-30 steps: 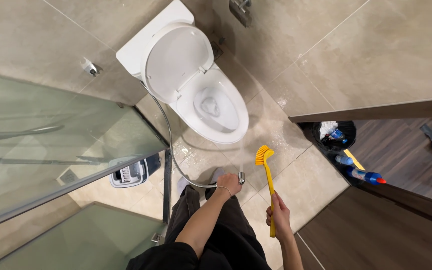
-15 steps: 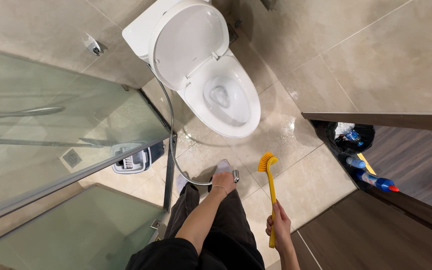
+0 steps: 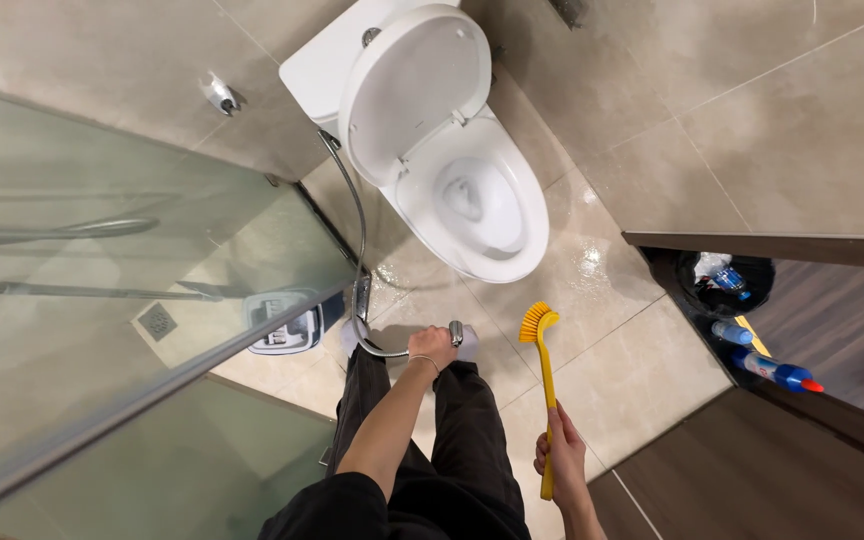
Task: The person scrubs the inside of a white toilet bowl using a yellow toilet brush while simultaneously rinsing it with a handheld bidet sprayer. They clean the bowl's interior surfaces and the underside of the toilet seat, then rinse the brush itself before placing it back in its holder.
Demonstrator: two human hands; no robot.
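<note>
Since the earlier frame the view had swung down and left: toilet (image 3: 472, 190) now sat nearer top centre, lid up, bowl open. Left hand (image 3: 433, 345) had stayed out front, grip clenched on the bidet sprayer (image 3: 459, 338), its metal hose (image 3: 357, 230) looping back up to the wall beside the tank. Right hand (image 3: 562, 455) held low, grip closed round the yellow toilet brush (image 3: 544, 385) handle, bristle head up, over wet floor tiles (image 3: 602, 300) just short of the bowl front. Glass shower partition (image 3: 102, 300) at left. Black bin (image 3: 722, 285) and blue cleaner bottle (image 3: 777, 372) by the right edge of the floor.
</note>
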